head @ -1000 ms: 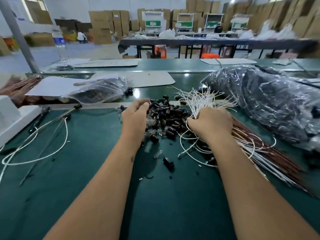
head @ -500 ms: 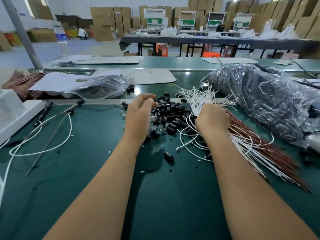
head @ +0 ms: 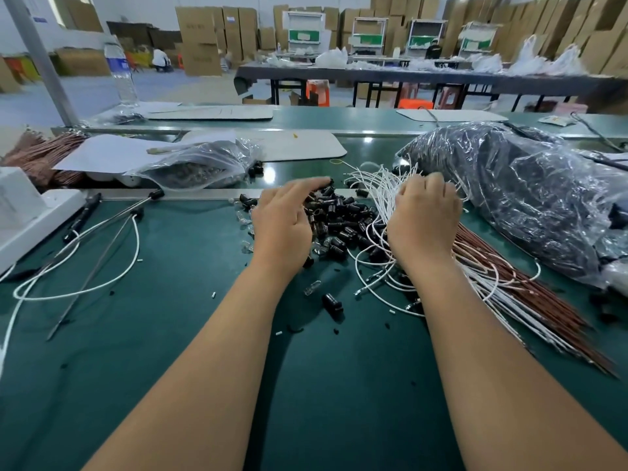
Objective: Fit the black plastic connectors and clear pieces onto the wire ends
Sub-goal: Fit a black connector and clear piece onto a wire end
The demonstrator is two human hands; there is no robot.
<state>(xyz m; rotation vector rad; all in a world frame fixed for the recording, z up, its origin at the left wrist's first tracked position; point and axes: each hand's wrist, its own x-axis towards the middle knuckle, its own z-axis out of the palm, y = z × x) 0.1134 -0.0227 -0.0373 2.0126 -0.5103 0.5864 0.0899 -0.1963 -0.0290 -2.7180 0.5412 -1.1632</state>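
Step in hand: selecting parts.
Left hand [head: 283, 217] reached, fingers extended, over the black connectors [head: 339, 217]; right hand [head: 424, 219] curled around the white wire ends [head: 382, 185]. Next: pinch one connector.

Two bare forearms reach in from the bottom edge — no sleeves, gloves, watch or rings on the left hand [head: 283, 222] or right hand [head: 424, 217] — fingernails short.

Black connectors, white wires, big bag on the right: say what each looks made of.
Black connectors: glossy moulded plastic, judging by highlights.
White wires: matte flexible insulation, probably plastic or fibre; they curve freely.
Big bag: thin clear plastic film, crinkled and shiny.
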